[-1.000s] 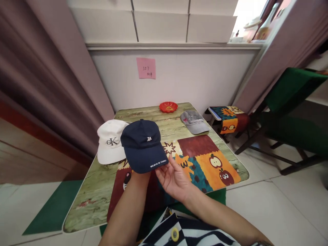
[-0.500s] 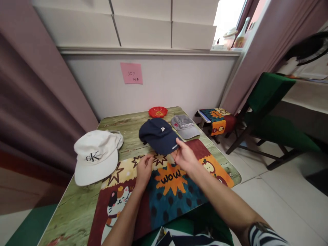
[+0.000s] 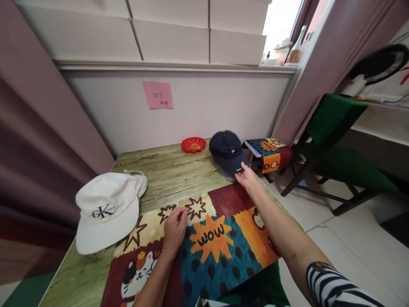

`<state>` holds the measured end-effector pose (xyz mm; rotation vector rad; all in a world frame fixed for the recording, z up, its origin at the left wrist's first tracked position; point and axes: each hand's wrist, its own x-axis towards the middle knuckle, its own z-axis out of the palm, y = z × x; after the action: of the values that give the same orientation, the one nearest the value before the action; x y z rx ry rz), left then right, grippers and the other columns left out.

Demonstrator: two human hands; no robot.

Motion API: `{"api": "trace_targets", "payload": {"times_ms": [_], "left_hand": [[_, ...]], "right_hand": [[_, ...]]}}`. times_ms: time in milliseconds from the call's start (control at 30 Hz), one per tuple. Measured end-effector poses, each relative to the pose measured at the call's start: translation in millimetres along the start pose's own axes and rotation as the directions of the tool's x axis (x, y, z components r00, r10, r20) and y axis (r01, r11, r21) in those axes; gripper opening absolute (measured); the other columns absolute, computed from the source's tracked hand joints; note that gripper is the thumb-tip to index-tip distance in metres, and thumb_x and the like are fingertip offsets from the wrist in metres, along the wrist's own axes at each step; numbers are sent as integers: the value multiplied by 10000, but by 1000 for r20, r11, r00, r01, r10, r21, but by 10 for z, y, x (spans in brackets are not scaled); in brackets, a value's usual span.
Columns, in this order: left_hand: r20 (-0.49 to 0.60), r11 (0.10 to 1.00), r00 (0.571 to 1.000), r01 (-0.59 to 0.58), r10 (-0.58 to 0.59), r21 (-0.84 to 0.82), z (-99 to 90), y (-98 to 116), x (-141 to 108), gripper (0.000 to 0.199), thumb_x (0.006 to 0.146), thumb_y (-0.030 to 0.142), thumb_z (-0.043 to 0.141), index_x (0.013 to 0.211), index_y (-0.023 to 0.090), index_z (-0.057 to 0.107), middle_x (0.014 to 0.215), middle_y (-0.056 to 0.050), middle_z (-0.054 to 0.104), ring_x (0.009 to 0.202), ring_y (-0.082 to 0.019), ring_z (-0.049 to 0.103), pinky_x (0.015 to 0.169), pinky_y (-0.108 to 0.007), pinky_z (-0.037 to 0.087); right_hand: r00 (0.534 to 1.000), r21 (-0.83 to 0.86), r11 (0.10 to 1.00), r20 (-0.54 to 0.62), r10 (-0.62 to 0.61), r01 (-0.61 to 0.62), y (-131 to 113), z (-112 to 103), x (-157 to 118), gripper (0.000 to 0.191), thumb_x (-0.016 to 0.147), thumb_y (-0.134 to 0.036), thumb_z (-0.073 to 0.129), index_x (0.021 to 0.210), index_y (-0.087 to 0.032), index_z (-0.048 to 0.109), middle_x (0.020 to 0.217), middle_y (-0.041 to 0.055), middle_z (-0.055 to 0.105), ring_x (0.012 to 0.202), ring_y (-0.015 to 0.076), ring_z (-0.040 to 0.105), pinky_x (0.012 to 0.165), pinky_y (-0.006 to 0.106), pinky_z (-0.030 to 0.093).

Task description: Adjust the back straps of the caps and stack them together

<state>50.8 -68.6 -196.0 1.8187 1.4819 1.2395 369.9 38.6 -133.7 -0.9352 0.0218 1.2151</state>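
My right hand [image 3: 246, 175] pinches the brim of a navy cap [image 3: 226, 147] at the table's back right. The navy cap is over a grey cap [image 3: 227, 174], which it mostly hides; only part of the grey brim shows. My left hand [image 3: 175, 226] rests over the patterned mat [image 3: 209, 264], its fingers curled together, and what they hold, if anything, is too small to name. To the left, a white cap [image 3: 110, 209] with black letters lies on the wood-patterned table [image 3: 159, 170], its brim toward me.
A red scalloped dish [image 3: 193, 145] stands at the table's back edge. Behind the table is a wall with a pink note [image 3: 158, 95]. At the right are a small stool with a patterned cover [image 3: 270, 151] and a green chair [image 3: 335, 117].
My right hand has carried the navy cap right, from the table's middle to over the grey cap. My left hand stays above the mat. The view has shifted slightly.
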Motion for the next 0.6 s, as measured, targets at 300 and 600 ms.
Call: {"api": "trace_targets", "payload": {"times_ms": [300,600], "left_hand": [[19,1000,1000,-4,4,17,0,-3,-2,215,880,367,548,851,221,703,921,-48,723,905,-225,666,852,-346,511],[29,1000,1000,-4,5,-10,-16,46,-15,209,880,364,547,852,214,690,903,-52,716,889,-223,659,841,-344,502]], "right_hand": [[992,-179,984,-124,-8,-14,107,-320,301,33,912,-160,561,931,-177,583,623,-23,691,535,120,672,591,280,593],[992,-377,926,-122,-31,-18,101,-675,249,222,786,-257,753,889,-122,611,504,2,611,375,134,594,333,204,497]]}}
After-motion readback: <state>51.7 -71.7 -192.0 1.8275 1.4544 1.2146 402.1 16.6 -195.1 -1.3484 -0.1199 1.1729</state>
